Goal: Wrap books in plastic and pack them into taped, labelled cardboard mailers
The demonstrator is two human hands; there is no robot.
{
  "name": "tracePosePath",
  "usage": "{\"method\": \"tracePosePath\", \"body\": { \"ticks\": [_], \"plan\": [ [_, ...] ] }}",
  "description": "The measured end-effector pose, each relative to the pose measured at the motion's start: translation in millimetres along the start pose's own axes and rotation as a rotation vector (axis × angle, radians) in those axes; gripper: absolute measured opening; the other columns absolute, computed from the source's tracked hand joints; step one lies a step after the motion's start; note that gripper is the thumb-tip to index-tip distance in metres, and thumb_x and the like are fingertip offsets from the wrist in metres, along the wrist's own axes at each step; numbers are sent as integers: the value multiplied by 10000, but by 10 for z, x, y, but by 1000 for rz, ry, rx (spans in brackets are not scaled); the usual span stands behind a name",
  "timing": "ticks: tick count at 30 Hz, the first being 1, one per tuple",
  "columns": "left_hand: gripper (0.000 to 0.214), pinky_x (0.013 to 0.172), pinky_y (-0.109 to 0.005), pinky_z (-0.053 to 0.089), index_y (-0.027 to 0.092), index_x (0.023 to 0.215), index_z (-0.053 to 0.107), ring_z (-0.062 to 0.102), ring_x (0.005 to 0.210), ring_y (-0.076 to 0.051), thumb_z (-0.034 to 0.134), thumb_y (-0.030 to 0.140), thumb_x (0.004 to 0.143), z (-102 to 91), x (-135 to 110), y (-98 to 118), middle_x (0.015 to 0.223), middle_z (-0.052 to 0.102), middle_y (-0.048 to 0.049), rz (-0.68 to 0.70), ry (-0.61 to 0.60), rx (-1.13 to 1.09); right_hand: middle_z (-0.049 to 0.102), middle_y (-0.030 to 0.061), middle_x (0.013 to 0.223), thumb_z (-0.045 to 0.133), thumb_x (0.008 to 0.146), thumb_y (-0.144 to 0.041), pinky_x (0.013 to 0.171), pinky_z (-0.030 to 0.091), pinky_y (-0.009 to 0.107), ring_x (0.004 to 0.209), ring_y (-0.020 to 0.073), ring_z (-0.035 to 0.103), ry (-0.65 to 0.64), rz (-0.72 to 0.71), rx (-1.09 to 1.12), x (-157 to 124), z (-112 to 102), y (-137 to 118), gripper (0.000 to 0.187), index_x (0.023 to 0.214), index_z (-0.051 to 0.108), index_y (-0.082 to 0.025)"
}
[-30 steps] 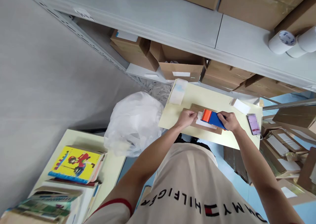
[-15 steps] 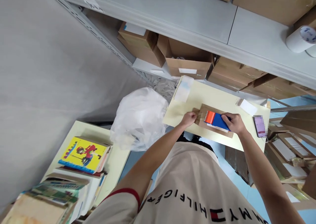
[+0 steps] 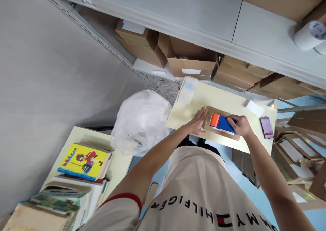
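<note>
The big grey shelf (image 3: pixel 163 13) runs from 10 to 2 o'clock around the flat brown package (image 3: pixel 206 123), and the boxes (image 3: pixel 277 1) on top are cut off. The package lies on the cream desk (image 3: pixel 219 91). At 8 o'clock is a second desk (image 3: pixel 119 163). A puffy white bag (image 3: pixel 142 119) at 9 o'clock hides its corner, and I can't see inside the bag well. Books (image 3: pixel 84 161) sit piled on that desk. The left hand (image 3: pixel 197 123) is at the package's 9 o'clock end and hides part of it. Its fingers are spread wide and hold nothing. The right hand (image 3: pixel 239 125), at 3 o'clock, has its fingers curled tight on a blue and orange tape cutter (image 3: pixel 222 123). The cutter lies across the package, so most of the white label (image 3: pixel 221 130) is hidden. A phone (image 3: pixel 267 127) is at 3 o'clock, its screen blurred. White cards (image 3: pixel 254 108) are at 2 o'clock.
</note>
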State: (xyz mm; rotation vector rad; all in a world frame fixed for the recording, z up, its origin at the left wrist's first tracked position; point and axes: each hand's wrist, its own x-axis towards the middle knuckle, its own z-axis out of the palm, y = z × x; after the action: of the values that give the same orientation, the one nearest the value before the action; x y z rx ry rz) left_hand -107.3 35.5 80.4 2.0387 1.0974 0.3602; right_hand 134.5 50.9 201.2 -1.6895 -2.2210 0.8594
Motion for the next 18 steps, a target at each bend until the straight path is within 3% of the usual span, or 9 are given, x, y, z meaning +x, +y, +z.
{"method": "tracePosePath", "body": {
  "ticks": [3,9,13,18],
  "plan": [
    [1352,1180,-563,174,97,1542,85,127,1495,-404,848,507,504,6,144,56,1593,186,-277,92,-34,46,768,66,775,402,919,-558,613,507,318,649,222,692,-35,4,-21,21,-23,12,494,829,759,-228],
    [1304,1209,-525,145,91,1523,151,275,1450,-392,851,477,493,-31,349,79,1543,298,-260,70,-84,97,762,57,740,458,910,-534,550,449,301,629,214,670,-51,58,-223,-54,-170,231,431,822,766,-247],
    [1255,1205,-533,170,74,1504,189,305,1421,-408,845,468,510,-81,334,94,1507,339,-257,90,-101,156,765,52,732,458,910,-540,552,460,302,596,204,660,-54,81,-188,-260,-336,534,444,810,769,-240],
    [1209,1198,-503,230,71,1487,212,333,1392,-407,829,458,521,-270,246,-3,1475,367,-242,48,-113,198,783,57,784,485,882,-564,584,501,317,643,226,699,-35,78,-136,-571,-562,1116,451,818,781,-230]
  ]
}}
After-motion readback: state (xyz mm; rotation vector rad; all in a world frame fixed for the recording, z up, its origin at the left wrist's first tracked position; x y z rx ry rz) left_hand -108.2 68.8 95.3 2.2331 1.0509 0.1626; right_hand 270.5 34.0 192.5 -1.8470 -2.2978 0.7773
